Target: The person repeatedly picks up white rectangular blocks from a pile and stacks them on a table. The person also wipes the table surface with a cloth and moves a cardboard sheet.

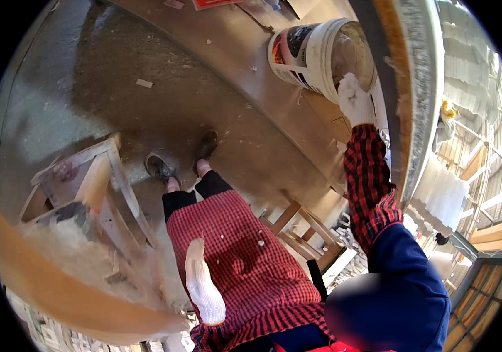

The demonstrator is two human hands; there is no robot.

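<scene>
My right hand [355,101], in a white knitted glove, is stretched out to a white plastic bucket [315,54]. It lies across the near rim, its fingers bunched at the mouth; what they hold, if anything, is hidden. Pale material coats the bucket's inner wall, and a dark and orange label covers its side. In front of my red-and-black checked apron [233,234] hangs my left hand [203,284], also in a white glove. Its fingers are stretched out and lie close together, with nothing seen in them.
A padded edge with a fuzzy grey strip [422,88] rises just right of the bucket. On the left stands a rough wooden stand [107,176], with a curved tan panel [57,293] below it. A wooden frame [306,232] is beside my apron. Scraps litter the concrete floor [145,111].
</scene>
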